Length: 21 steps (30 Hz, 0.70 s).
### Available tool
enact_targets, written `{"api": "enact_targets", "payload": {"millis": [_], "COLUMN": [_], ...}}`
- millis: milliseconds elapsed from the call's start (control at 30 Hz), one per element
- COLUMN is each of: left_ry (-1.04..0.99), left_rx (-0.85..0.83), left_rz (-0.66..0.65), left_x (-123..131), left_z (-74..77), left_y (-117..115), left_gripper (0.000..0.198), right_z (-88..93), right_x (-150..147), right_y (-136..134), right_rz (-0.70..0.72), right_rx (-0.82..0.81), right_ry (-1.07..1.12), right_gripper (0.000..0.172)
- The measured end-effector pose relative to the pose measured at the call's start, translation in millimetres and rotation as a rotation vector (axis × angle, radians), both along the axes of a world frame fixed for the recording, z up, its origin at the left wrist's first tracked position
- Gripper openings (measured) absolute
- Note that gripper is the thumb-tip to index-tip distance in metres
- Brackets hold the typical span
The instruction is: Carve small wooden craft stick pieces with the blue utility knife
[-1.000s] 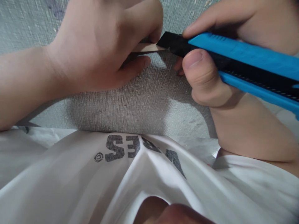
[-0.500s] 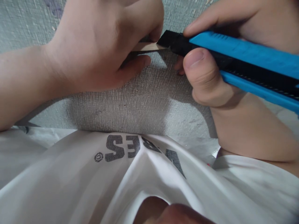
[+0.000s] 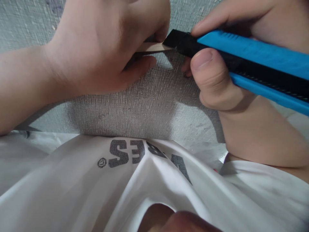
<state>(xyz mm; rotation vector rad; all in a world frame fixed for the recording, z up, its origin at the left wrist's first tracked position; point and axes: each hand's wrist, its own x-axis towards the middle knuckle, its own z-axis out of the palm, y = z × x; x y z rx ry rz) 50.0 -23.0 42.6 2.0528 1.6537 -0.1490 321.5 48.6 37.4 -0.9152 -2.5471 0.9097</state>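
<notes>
My left hand (image 3: 108, 45), back towards me, is closed on a thin, pale wooden strip (image 3: 152, 47). A short length of the strip sticks out to the right past the fingers; the rest is hidden in the hand. My right hand (image 3: 214, 77) grips a blue and black utility knife (image 3: 256, 61), thumb on the near side and a finger along the far side. The knife's dark blade (image 3: 170, 38) points left, its edge against the exposed end of the strip, close to my left fingers.
Beneath the hands lies a grey textured surface (image 3: 130, 112), with their shadows on it. Its near edge meets my white shirt (image 3: 96, 193), which has dark lettering and fills the lower part of the view.
My right hand and the knife have shifted very slightly to the right, with the blade tip a little higher in view. My left hand and the strip stay almost where they were.
</notes>
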Motion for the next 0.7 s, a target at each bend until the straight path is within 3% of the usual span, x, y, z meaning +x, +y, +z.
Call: {"api": "enact_targets", "payload": {"millis": [167,700], "left_ry": [0.088,0.091], "left_rx": [-0.051,-0.059], "left_rz": [0.028,0.028], "left_x": [0.6,4.2], "left_z": [3.6,1.5], "left_y": [1.3,0.9], "left_gripper": [0.081,0.077], "right_z": [0.3,-2.1], "right_x": [0.0,-1.7], "right_y": [0.7,0.9], "right_rz": [0.001,-0.021], "right_rx": [-0.015,-0.053], "right_ry": [0.01,0.033], "right_gripper": [0.065,0.063]}}
